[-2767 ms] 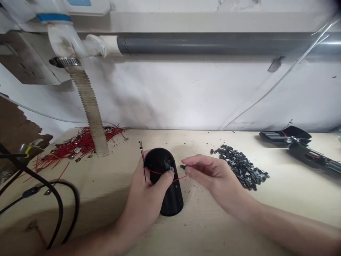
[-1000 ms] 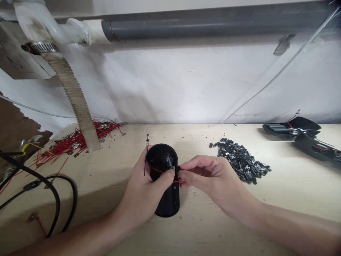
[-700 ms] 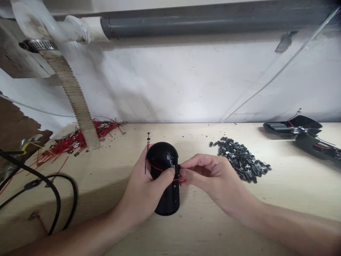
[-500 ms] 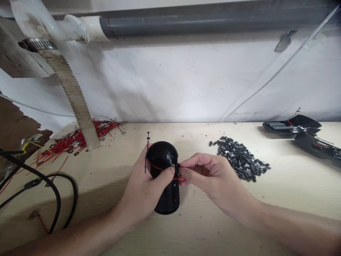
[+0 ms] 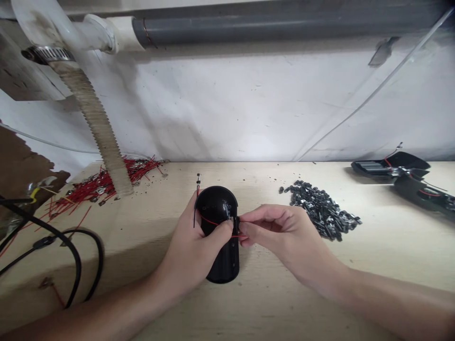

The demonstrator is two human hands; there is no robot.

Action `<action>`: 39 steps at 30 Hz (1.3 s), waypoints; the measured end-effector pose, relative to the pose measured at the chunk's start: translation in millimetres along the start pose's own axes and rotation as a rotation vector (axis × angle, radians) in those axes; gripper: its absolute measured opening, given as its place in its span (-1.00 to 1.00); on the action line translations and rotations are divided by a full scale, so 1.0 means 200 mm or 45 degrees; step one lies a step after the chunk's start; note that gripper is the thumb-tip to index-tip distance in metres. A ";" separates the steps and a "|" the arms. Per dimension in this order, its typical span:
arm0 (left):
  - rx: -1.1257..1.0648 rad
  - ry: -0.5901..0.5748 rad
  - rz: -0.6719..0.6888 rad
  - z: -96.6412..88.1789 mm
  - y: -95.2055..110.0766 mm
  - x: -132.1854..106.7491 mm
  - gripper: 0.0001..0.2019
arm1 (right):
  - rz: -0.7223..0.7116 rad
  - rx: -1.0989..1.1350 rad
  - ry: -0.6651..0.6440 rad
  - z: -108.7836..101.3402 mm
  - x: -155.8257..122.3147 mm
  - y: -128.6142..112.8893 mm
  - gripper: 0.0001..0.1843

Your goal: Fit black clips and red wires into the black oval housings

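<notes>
A black plastic housing [image 5: 217, 201], long with a rounded far end, is gripped at its left side by my left hand [image 5: 194, 239]. The left thumb presses beside a small metal piece [image 5: 231, 219] near the housing's right edge. My right hand [image 5: 275, 229] is closed in a pinch at that edge, its thumb and forefinger on a small black part [image 5: 239, 221] mostly hidden by the fingertips. A thin red wire [image 5: 209, 220] crosses inside the housing and runs under the left thumb towards the right fingers. Another wire end with a small component [image 5: 198, 181] sticks up at the upper left.
Small black-and-metal parts [image 5: 322, 208] lie heaped to the right. Red wires with metal tabs [image 5: 103, 184] are piled at the left, around a ribbed hose [image 5: 95, 118]. Black cables [image 5: 76, 251] loop at the left. More black housings [image 5: 391, 166] lie at the far right, near the wall.
Both hands and the housing keep nearly the same pose. The whole view has shifted very slightly.
</notes>
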State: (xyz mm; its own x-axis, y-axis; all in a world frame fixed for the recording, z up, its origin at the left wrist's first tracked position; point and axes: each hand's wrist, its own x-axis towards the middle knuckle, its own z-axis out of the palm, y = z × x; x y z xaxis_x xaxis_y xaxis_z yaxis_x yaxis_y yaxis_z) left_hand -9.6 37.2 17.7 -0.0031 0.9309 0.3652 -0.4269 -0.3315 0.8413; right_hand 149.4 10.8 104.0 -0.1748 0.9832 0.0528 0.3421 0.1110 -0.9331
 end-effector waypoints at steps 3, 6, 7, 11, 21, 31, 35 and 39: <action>0.010 -0.018 0.035 0.00 0.00 0.00 -0.80 | 0.000 -0.023 0.006 0.00 0.00 0.00 -0.86; 0.033 -0.032 0.065 0.00 0.00 0.00 -0.83 | -0.015 -0.062 0.016 0.00 -0.01 0.00 -0.83; 0.033 -0.030 0.069 0.00 0.00 0.00 -0.83 | -0.015 -0.065 0.024 0.00 -0.01 0.00 -0.82; 0.019 -0.030 0.088 0.00 0.00 0.00 -0.84 | -0.006 -0.049 0.016 0.00 -0.01 0.00 -0.81; 0.030 -0.041 0.074 0.00 -0.01 0.00 -0.80 | 0.018 -0.027 0.000 0.00 0.00 0.00 -0.83; -0.211 -0.075 -0.118 -0.03 -0.03 -0.02 -0.60 | 0.022 0.199 -0.207 -0.03 0.03 0.02 -0.73; -0.335 -0.145 -0.178 -0.05 -0.05 -0.03 -0.60 | 0.031 0.270 -0.301 -0.05 0.04 0.05 -0.73; -0.441 -0.132 -0.265 -0.06 -0.04 -0.03 -0.53 | 0.029 0.287 -0.361 -0.06 0.05 0.05 -0.73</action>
State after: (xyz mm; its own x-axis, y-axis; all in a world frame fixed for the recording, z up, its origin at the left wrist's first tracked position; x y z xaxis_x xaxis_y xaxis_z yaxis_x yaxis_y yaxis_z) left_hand -18.0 36.9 4.2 0.1991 0.9464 0.2545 -0.6878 -0.0500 0.7242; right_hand 162.2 22.8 99.6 -0.4294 0.9022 -0.0398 0.1419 0.0238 -0.9896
